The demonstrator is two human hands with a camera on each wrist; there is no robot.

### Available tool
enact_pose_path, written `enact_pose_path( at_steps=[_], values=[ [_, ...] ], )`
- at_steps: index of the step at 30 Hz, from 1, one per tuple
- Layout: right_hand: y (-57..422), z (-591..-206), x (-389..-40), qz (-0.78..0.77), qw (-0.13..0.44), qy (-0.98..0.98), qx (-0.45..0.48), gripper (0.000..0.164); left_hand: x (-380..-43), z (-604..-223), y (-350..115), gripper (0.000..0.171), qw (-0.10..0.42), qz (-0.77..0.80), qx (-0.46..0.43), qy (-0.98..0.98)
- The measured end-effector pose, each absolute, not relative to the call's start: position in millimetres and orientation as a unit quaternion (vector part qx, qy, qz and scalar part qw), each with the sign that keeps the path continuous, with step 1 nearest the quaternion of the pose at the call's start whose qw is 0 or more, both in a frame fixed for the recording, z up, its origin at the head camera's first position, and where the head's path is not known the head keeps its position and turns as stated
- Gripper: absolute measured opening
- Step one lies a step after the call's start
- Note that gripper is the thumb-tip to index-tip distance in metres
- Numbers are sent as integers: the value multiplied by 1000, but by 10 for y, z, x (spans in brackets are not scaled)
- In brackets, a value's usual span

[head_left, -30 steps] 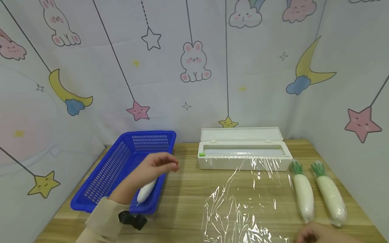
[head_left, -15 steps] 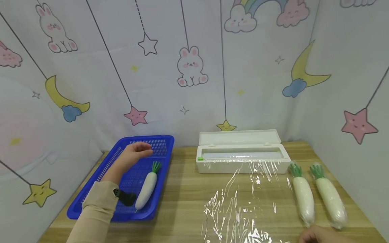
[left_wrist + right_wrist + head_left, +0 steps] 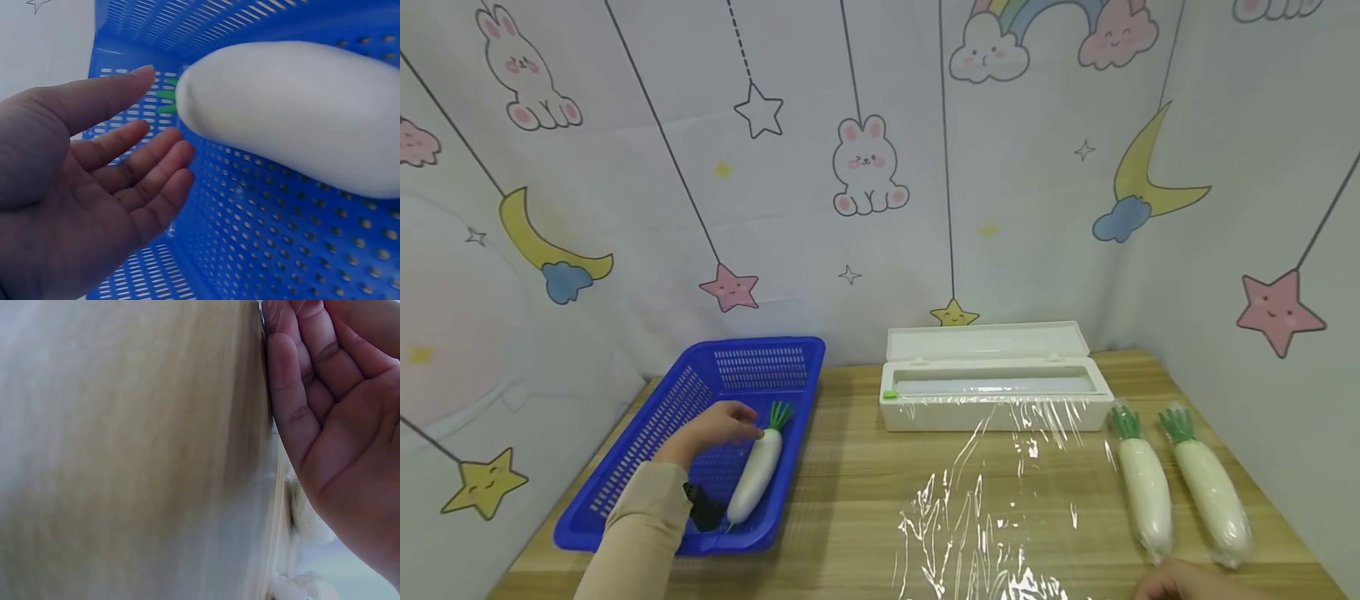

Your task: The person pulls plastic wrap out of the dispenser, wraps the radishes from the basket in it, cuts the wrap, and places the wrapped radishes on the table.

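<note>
In the blue basket (image 3: 797, 475) lies a white radish (image 3: 757, 475) with green stem stubs. My left hand (image 3: 718, 425) is over the basket, close to the radish's leafy end. The left wrist view has its thumb and fingers (image 3: 167, 156) spread apart beside the radish (image 3: 294, 106), holding nothing. Clear plastic wrap (image 3: 977, 517) stretches forward over the table from a white dispenser box (image 3: 992, 417). At the lower right edge, my right hand (image 3: 1183, 581) pinches the wrap; in the right wrist view its fingers curl, with film at the fingertips, partly cut off.
Two wrapped white radishes, a nearer one (image 3: 1146, 492) and an outer one (image 3: 1213, 492), lie on the right of the wooden table (image 3: 842, 467). The dispenser's lid (image 3: 988, 342) is raised. A patterned cloth (image 3: 805, 200) hangs behind the table.
My left hand has moved left into the basket area, then down towards the radish's leafy end. The right hand stays nearly in place. The view has shifted slightly.
</note>
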State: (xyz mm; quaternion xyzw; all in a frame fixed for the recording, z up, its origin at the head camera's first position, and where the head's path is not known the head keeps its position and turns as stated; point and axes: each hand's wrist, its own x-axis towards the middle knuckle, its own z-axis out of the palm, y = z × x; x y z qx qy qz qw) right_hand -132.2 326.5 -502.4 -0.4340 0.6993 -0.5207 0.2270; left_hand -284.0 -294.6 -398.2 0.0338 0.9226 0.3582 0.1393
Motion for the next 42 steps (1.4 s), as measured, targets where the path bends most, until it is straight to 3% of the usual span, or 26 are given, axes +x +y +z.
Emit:
enact_pose_path(
  at_steps=[10, 15, 19, 22, 28, 35, 42],
  values=[
    [3252, -5031, -1341, -545, 269, 660, -441, 14, -2768, -4042, -2889, 63, 209, 352, -7, 912],
    [3242, -5073, -1369, -555, 256, 642, -464, 11, -2767, -4059, -2871, 64, 227, 363, -20, 903],
    [3237, -5084, -1396, -559, 241, 626, -488, 16, -2777, -4072, -2864, 61, 238, 376, -27, 895],
    [3254, -5046, -1351, -557, 249, 650, -453, 17, -2786, -4083, -2847, 52, 239, 376, -25, 895],
    [3267, -4937, -1220, -546, 271, 712, -348, 16, -2796, -4093, -2808, 36, 215, 363, -22, 906],
    [3236, -4901, -1158, -548, 277, 724, -315, 14, -2804, -3898, -2924, 61, 129, 357, 0, 925],
    [3257, -4890, -1135, -550, 281, 723, -311, 14, -2720, -3252, -2755, 66, 47, 383, 75, 920]
  ],
)
